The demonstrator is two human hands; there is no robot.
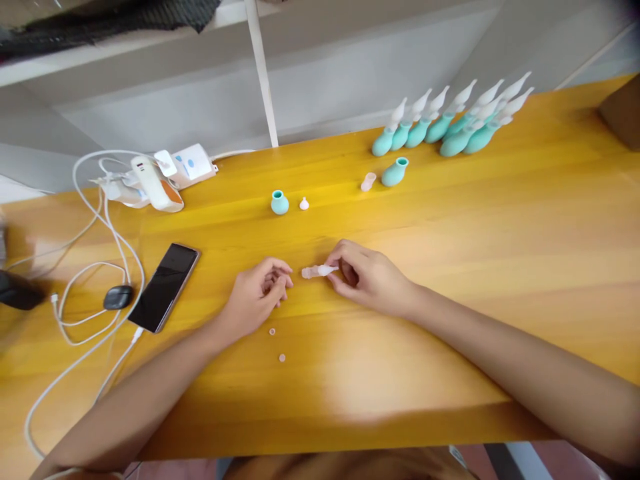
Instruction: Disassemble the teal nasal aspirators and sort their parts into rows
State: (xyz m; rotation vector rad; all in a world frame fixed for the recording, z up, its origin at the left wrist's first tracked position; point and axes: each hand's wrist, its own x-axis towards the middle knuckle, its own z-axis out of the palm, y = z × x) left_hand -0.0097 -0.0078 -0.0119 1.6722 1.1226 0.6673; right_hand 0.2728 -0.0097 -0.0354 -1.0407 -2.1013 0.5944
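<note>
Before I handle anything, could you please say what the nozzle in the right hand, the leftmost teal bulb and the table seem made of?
Nozzle: probably smooth plastic or silicone; it looks translucent, whiter toward the tip.
Bulb: perhaps satin rubber or silicone; even colour, soft sheen.
Table: wood or laminate, glossy; grainy streaks, bright reflections.

Indoor workspace, home or office unclear, wooden desk [500, 267], phone [164, 288], cable [136, 335]

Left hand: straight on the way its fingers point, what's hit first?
Probably the whitish plastic nozzle pinched in the right hand; whether they're at the same height is unclear.
</note>
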